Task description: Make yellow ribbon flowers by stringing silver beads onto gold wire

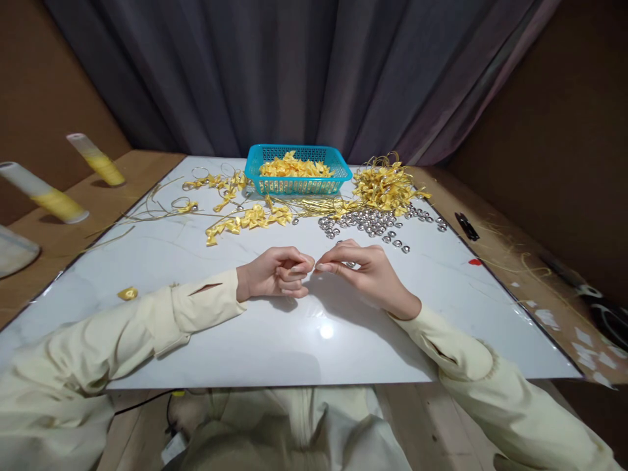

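My left hand (282, 271) is closed, its thumb and curled fingers pressed together above the white tabletop. Close beside it, my right hand (360, 269) pinches with thumb and forefinger, the two sets of fingertips almost meeting. Whatever lies in either pinch is too small to make out. Just beyond the hands are many round silver beads (373, 222) in a loose heap. A row of folded yellow ribbon pieces (250, 220) lies behind my left hand. Gold cords (318, 207) stretch across the table between ribbon and beads.
A blue plastic basket (299, 186) at the back holds yellow ribbon pieces. To its right sits a pile of yellow ribbon bows (385, 186) with cord loops. Yellow spools (59, 203) stand at left. Black clippers (466, 226) and black-handled scissors (606, 314) lie at right.
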{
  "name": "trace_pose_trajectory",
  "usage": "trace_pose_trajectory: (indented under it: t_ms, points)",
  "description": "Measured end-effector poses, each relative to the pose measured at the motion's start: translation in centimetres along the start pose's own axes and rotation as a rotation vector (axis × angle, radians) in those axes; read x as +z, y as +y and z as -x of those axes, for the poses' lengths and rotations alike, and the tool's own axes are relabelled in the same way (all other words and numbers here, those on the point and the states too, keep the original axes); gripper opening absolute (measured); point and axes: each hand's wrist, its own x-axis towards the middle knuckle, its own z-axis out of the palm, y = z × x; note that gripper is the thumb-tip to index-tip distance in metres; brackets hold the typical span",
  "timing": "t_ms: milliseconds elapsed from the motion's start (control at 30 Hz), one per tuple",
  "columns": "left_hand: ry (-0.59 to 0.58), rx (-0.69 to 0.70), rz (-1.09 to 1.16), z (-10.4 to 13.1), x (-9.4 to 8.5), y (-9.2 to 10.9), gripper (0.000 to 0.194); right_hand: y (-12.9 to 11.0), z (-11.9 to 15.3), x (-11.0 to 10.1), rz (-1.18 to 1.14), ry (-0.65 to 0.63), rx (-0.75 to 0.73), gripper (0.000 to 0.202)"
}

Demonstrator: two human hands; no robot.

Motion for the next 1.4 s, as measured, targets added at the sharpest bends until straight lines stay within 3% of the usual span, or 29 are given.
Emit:
trace_pose_trajectory:
  t_ms: [467,1233,1400]
  points:
    - [-0.041,-0.002,0.008,-0.02,-0.16,-0.09,0.031,0.01,0.00,0.02,0.005,-0.012,0.001,0.011]
    - [-0.013,0.000,-0.010,-0.02,-0.21,-0.08,0.031,0.17,0.08,0.17,0.013,-0.004,0.002,0.017]
    - [0.002,0.000,-0.003,-0.05,-0.17,-0.06,0.034,0.25,0.11,0.23,0.009,-0.002,0.006,0.011]
